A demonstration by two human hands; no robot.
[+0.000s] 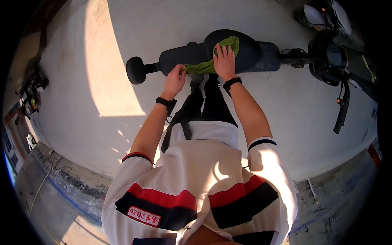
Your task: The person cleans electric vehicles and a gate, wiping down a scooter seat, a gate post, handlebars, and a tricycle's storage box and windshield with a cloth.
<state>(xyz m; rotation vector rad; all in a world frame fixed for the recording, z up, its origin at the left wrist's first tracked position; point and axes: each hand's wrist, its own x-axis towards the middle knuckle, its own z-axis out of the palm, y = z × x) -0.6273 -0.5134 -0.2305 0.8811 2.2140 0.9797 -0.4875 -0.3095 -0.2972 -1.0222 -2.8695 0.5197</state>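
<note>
A green cloth (pixel 201 68) lies across the black seat of an electric scooter (pixel 171 59), partly bunched on the raised seat section (pixel 249 51). My right hand (pixel 225 61) lies flat on the bunched part, its fingers stretched out and slightly spread, pressing it to the seat. At the near edge of the seat, my left hand (pixel 175 80) pinches the trailing end of the cloth between thumb and fingers. Part of the cloth is hidden beneath my right hand. Both wrists wear black bands.
The scooter's handlebar (pixel 343 106) juts out at the right, and a padded backrest (pixel 135 70) stands at its left end. Another scooter (pixel 322 18) is parked at the upper right. More vehicles (pixel 32 92) stand at the far left. Sunlit patches mark the concrete floor (pixel 102 61).
</note>
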